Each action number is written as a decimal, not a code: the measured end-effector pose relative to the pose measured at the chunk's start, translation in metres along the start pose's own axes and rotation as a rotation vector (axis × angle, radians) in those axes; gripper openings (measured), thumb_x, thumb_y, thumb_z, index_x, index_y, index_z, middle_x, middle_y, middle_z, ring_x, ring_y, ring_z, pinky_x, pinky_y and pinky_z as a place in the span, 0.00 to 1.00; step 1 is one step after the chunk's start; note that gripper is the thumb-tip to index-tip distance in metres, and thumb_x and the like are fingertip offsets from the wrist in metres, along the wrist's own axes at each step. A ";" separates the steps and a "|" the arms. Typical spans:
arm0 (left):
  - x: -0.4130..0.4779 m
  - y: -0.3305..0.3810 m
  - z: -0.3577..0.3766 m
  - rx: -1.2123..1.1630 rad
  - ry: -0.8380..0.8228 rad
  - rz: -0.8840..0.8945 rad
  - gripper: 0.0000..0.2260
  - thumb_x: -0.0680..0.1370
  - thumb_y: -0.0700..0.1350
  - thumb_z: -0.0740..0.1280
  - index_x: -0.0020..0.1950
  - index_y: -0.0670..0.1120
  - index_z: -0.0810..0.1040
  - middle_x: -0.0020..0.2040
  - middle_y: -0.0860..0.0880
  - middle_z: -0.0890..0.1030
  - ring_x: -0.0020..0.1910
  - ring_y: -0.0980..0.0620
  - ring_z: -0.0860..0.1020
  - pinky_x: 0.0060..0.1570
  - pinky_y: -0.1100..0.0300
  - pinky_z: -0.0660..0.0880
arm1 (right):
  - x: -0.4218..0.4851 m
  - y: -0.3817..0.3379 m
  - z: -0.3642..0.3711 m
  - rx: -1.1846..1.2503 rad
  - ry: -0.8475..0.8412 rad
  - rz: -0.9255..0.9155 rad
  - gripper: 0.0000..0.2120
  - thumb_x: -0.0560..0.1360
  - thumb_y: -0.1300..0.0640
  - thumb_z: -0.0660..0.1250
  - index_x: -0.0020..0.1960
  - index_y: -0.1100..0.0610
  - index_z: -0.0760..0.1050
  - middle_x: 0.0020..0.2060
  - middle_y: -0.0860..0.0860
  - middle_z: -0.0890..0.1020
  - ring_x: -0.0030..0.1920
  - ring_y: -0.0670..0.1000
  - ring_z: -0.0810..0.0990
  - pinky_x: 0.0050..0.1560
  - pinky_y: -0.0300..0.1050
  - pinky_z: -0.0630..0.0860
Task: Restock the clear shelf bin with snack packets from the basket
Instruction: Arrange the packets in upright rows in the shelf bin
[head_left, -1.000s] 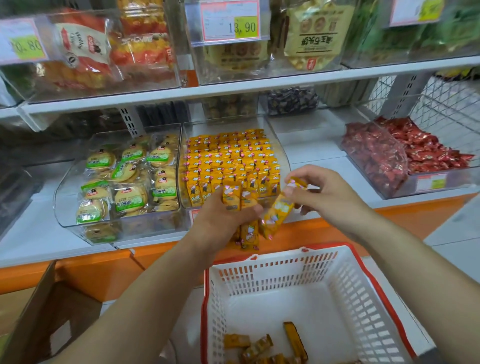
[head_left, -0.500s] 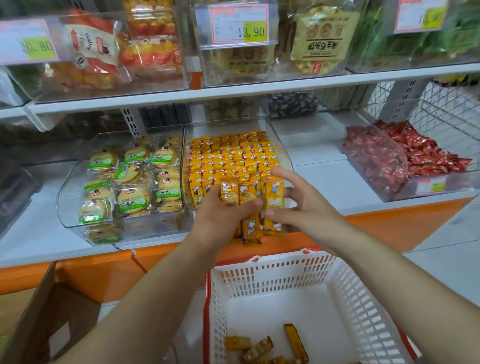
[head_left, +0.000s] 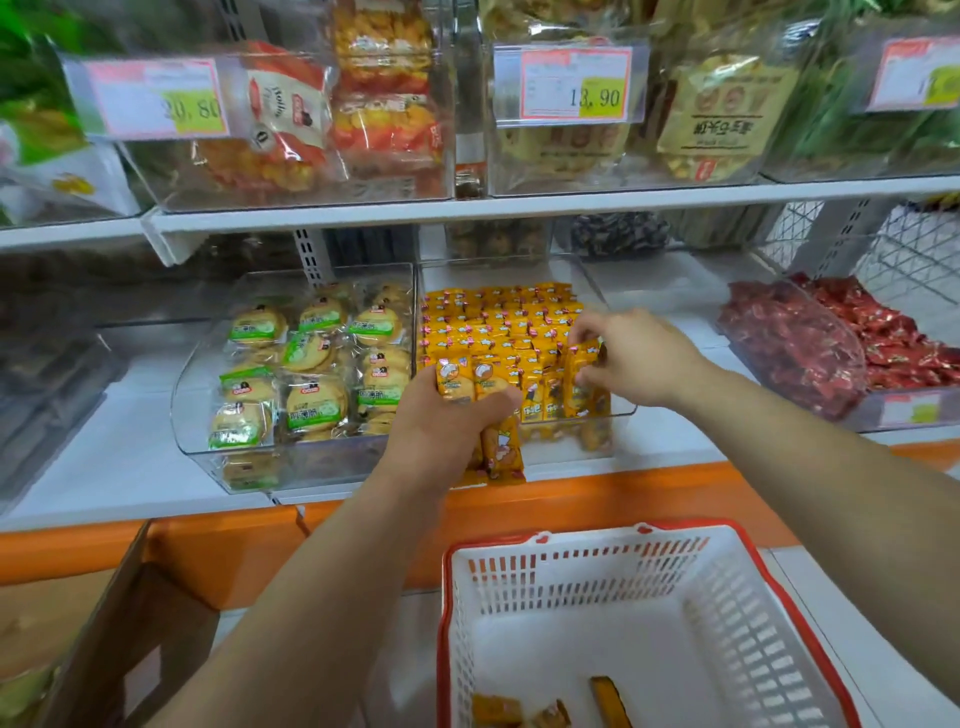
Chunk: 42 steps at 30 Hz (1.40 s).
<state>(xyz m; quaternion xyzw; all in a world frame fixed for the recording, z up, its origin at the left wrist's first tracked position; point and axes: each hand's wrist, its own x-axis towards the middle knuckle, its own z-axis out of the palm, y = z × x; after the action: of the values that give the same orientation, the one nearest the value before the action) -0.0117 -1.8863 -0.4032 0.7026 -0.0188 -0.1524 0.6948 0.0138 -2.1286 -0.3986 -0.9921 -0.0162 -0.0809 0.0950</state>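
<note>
A clear shelf bin (head_left: 621, 408) in the middle of the lower shelf holds several rows of upright orange snack packets (head_left: 498, 322). My left hand (head_left: 441, 431) grips a bunch of the same orange packets (head_left: 470, 382) in front of the bin's left front corner. My right hand (head_left: 636, 361) reaches over the bin's right front part and pinches one orange packet (head_left: 579, 379) standing among the front row. Below, a white basket with a red rim (head_left: 670, 597) has a few orange packets (head_left: 550, 709) on its bottom.
Left of the bin stands a clear bin of green-labelled biscuits (head_left: 306, 364); to the right, a bin of red sweets (head_left: 831, 343). An upper shelf (head_left: 467, 210) with stocked bins and price tags overhangs. An open cardboard box (head_left: 104, 639) sits at the lower left.
My right hand carried one orange packet from beside the left hand's bunch up and into the front right of the bin. The left hand kept its bunch in place.
</note>
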 end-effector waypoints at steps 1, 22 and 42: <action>-0.001 0.001 -0.001 0.004 0.000 0.003 0.17 0.72 0.46 0.79 0.59 0.48 0.81 0.49 0.48 0.88 0.49 0.46 0.87 0.53 0.40 0.83 | 0.003 0.001 0.003 -0.115 -0.022 -0.020 0.18 0.70 0.47 0.75 0.57 0.45 0.74 0.53 0.51 0.82 0.53 0.56 0.79 0.46 0.48 0.74; 0.001 -0.004 0.039 -0.250 -0.118 -0.222 0.16 0.76 0.39 0.74 0.63 0.41 0.77 0.54 0.41 0.87 0.51 0.40 0.86 0.52 0.41 0.83 | -0.098 -0.022 0.005 0.952 0.066 0.128 0.12 0.75 0.48 0.72 0.58 0.44 0.79 0.42 0.40 0.82 0.43 0.48 0.82 0.45 0.42 0.79; -0.008 -0.020 0.055 0.215 -0.113 0.101 0.07 0.78 0.42 0.74 0.54 0.47 0.79 0.40 0.53 0.87 0.39 0.58 0.86 0.36 0.63 0.81 | -0.100 -0.009 0.007 1.559 0.315 0.433 0.15 0.75 0.63 0.72 0.61 0.56 0.75 0.37 0.52 0.81 0.35 0.49 0.81 0.36 0.42 0.77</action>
<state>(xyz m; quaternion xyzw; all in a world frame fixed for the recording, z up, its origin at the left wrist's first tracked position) -0.0360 -1.9373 -0.4209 0.7615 -0.1092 -0.1537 0.6201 -0.0842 -2.1199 -0.4203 -0.5997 0.1376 -0.1645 0.7709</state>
